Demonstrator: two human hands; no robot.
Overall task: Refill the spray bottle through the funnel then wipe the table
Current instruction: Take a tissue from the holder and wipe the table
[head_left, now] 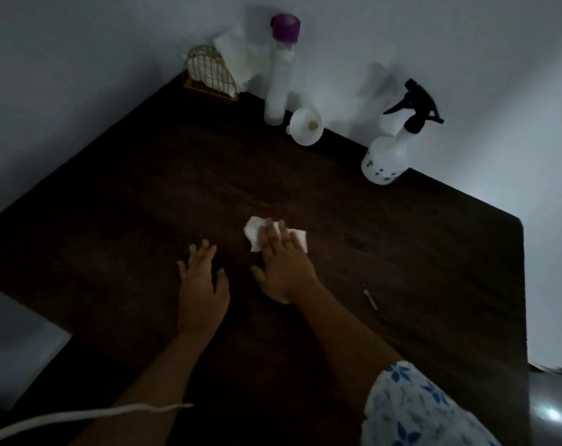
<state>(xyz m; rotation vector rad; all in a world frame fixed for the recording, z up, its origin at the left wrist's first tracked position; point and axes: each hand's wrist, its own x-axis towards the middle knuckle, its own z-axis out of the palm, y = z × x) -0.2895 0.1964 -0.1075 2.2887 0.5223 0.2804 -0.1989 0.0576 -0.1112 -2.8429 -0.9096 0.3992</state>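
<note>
On the dark wooden table (118,201), my right hand (283,262) presses flat on a crumpled white tissue (254,233) near the middle, fingers straight. Just left of it, my left hand (202,278) rests flat on the bare wood, fingers spread, holding nothing. The white spray bottle (387,156) with a black trigger head stands at the far right edge, by the wall. A white funnel (306,126) lies on the table at the far edge. Beside the funnel stands a tall clear bottle with a purple cap (279,72).
A yellow wire holder with white tissues (213,74) sits at the table's far corner against the wall. A small thin stick-like object (371,299) lies right of my right forearm. A white cord (80,416) crosses the bottom left.
</note>
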